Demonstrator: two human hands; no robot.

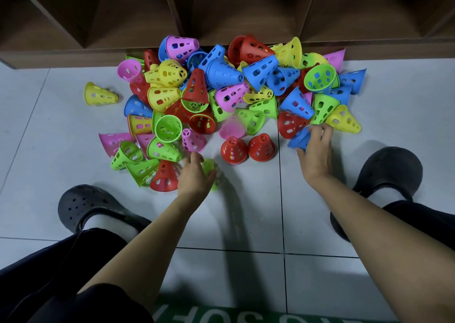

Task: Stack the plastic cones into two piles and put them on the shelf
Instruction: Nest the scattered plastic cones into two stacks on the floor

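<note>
Head view: left hand (194,176) grips a blurred green cone (210,169), right hand (316,155) a tilted blue cone (298,139).

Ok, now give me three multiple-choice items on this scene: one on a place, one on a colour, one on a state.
1. Where is the lone yellow cone?
A. on the shelf
B. on the floor, apart to the left of the pile
C. in a hand

2. What colour is the cone that the right hand grips?
A. red
B. pink
C. blue

3. How are the two red cones between the hands?
A. upright, wide end down
B. on their sides
C. one nested in the other

Key:
1 B: it lies by itself, clear of the pile.
2 C: the fingers curl round a blue cone.
3 A: they stand side by side, narrow tops up, while the left hand holds a blurred green cone.
</note>
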